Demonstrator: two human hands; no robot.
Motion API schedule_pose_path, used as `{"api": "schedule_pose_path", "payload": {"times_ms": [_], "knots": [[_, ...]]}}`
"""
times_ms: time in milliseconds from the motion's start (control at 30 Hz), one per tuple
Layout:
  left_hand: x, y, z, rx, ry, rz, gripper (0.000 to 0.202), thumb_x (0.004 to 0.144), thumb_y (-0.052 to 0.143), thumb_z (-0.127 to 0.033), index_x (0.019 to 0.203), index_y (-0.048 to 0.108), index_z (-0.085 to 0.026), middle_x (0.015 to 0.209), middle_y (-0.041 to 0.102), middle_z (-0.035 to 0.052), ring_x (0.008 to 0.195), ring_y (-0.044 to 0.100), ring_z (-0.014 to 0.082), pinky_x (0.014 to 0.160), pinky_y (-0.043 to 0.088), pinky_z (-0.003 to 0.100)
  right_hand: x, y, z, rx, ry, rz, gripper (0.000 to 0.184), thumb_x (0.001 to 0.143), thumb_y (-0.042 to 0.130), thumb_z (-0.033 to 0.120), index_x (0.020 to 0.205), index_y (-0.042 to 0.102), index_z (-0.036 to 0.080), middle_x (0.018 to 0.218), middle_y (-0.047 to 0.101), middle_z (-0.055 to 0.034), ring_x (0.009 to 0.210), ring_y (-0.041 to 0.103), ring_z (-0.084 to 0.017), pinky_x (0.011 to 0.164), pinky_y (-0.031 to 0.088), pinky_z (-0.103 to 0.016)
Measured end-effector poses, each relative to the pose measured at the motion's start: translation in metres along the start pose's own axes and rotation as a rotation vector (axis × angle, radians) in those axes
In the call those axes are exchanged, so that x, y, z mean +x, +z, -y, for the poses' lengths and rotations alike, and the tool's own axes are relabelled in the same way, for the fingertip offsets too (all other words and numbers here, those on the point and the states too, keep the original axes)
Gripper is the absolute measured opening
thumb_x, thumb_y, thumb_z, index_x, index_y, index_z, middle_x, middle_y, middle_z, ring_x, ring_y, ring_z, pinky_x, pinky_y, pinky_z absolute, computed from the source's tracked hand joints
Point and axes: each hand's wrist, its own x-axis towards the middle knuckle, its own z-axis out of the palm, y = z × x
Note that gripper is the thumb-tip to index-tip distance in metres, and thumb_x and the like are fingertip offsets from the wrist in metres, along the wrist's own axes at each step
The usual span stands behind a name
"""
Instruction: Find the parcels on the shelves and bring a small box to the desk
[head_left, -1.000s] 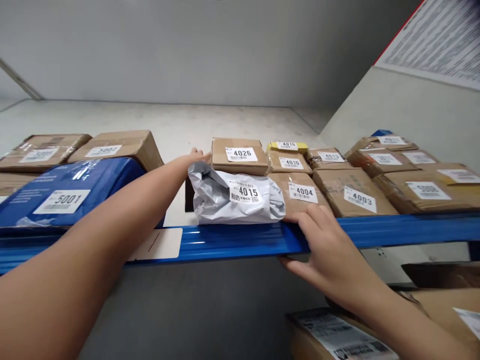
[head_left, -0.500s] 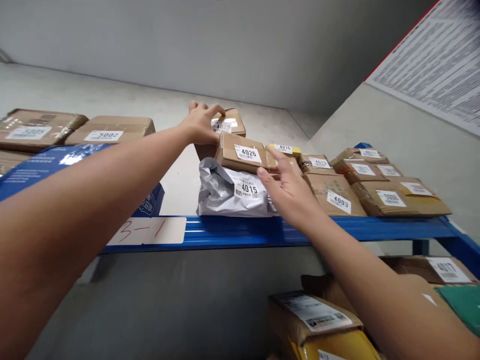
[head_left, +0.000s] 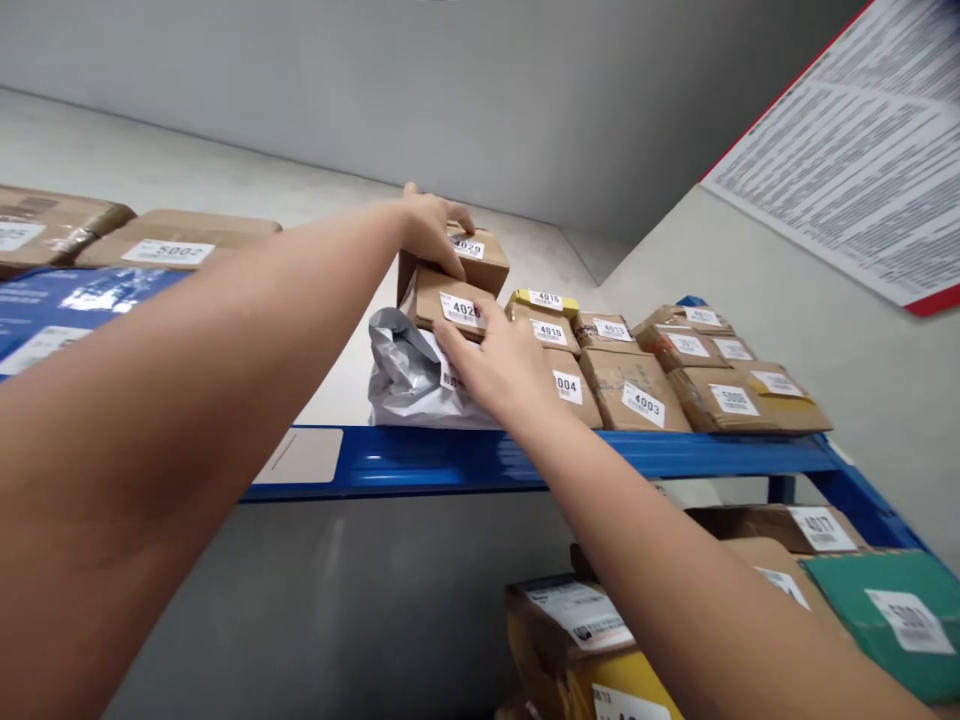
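Note:
High on the shelf, my left hand (head_left: 435,232) grips a cardboard box labelled 4029 (head_left: 491,262), its fingers over the top and the thumb low at the front. In front of that lies a flatter cardboard box labelled 4026 (head_left: 429,298). My right hand (head_left: 510,365) is against the front of this flatter box, with thumb and forefinger apart. Beneath it is a crumpled grey plastic mailer (head_left: 397,375), its label largely covered by the right hand.
A blue shelf beam (head_left: 435,460) runs below. To the right sit several labelled boxes, among them 4003 (head_left: 637,385). A blue box (head_left: 112,300) and box 5002 (head_left: 169,240) are at left. Lower right are more parcels, one green (head_left: 877,590). A printed poster (head_left: 832,130) hangs right.
Box 4029 has shifted right with my left hand, relative to the box in front. My right hand has moved left, onto box 4026 and over the mailer's label. The view has turned slightly.

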Motion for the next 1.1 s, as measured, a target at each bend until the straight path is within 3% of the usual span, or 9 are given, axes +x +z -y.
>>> {"api": "schedule_pose_path", "payload": {"times_ms": [100,233,367,500,633,767,867,933,1100], "knots": [[0.002,0.001,-0.011,0.076,-0.001,0.036,0.088,0.050,0.072,-0.063,0.130,0.048,-0.037,0.114,0.052,0.0090,0.120,0.030,0.0410,0.097,0.035,0.050,0.008,0.008,0.017,0.033,0.104,-0.054,0.084,0.061,0.062,0.072,0.115,0.048,0.010,0.115,0.050,-0.0294,0.110,0.047,-0.051,0.084,0.037,-0.071],[-0.008,0.006,-0.017,0.055,0.048,-0.004,0.087,0.055,0.061,-0.077,0.132,0.048,-0.037,0.117,0.049,0.0082,0.122,0.028,0.0414,0.102,0.028,0.051,0.020,0.024,0.024,0.101,0.151,-0.170,0.088,0.049,0.076,0.061,0.112,0.043,0.010,0.114,0.048,-0.0315,0.113,0.043,-0.053,0.085,0.035,-0.072],[-0.014,0.016,-0.015,-0.062,0.055,-0.037,0.082,0.065,0.042,-0.084,0.131,0.050,-0.035,0.118,0.048,0.0086,0.123,0.027,0.0406,0.103,0.024,0.053,0.019,0.031,0.024,0.103,0.143,-0.213,0.085,0.049,0.077,0.057,0.110,0.042,0.010,0.115,0.048,-0.0317,0.115,0.042,-0.051,0.088,0.035,-0.068],[-0.009,0.025,-0.016,-0.075,0.058,-0.043,0.081,0.065,0.047,-0.080,0.132,0.050,-0.033,0.121,0.049,0.0078,0.124,0.027,0.0414,0.102,0.025,0.052,0.013,0.028,0.027,0.037,0.179,-0.174,0.083,0.054,0.075,0.057,0.112,0.039,0.010,0.117,0.048,-0.0295,0.115,0.045,-0.045,0.093,0.037,-0.060],[-0.007,0.034,-0.026,-0.023,0.078,-0.059,0.074,0.071,0.046,-0.070,0.128,0.054,-0.023,0.121,0.052,0.0090,0.124,0.032,0.0390,0.106,0.018,0.050,0.012,0.027,0.028,0.001,0.190,-0.156,0.078,0.063,0.068,0.057,0.117,0.036,0.010,0.119,0.047,-0.0290,0.115,0.045,-0.044,0.092,0.037,-0.058],[-0.018,0.035,-0.027,-0.057,0.063,-0.067,0.079,0.071,0.043,-0.072,0.132,0.050,-0.023,0.132,0.047,0.0078,0.128,0.027,0.0407,0.107,0.015,0.051,0.013,0.030,0.027,-0.036,0.204,-0.153,0.079,0.066,0.065,0.058,0.120,0.035,0.009,0.122,0.045,-0.0299,0.115,0.047,-0.044,0.093,0.037,-0.056],[-0.040,0.026,-0.006,-0.151,0.034,-0.166,0.080,0.073,0.036,-0.073,0.138,0.042,-0.027,0.142,0.039,0.0047,0.132,0.019,0.0385,0.107,0.015,0.050,0.010,0.030,0.030,-0.061,0.209,-0.150,0.083,0.063,0.068,0.061,0.121,0.037,0.010,0.125,0.045,-0.0308,0.119,0.045,-0.046,0.095,0.036,-0.058],[-0.062,0.014,0.020,-0.173,-0.007,-0.292,0.075,0.075,0.031,-0.072,0.138,0.041,-0.031,0.142,0.039,0.0023,0.132,0.020,0.0344,0.107,0.017,0.048,0.007,0.030,0.034,-0.060,0.203,-0.150,0.079,0.064,0.068,0.061,0.120,0.040,0.011,0.128,0.045,-0.0301,0.122,0.043,-0.046,0.097,0.035,-0.060],[-0.146,-0.034,0.127,0.030,-0.172,-0.593,0.051,0.080,0.025,-0.062,0.124,0.045,-0.043,0.129,0.046,-0.0053,0.122,0.029,0.0231,0.107,0.019,0.040,0.010,0.032,0.026,-0.082,0.228,-0.114,0.087,0.063,0.067,0.068,0.122,0.038,0.011,0.126,0.044,-0.0329,0.121,0.042,-0.050,0.097,0.034,-0.063]]}}
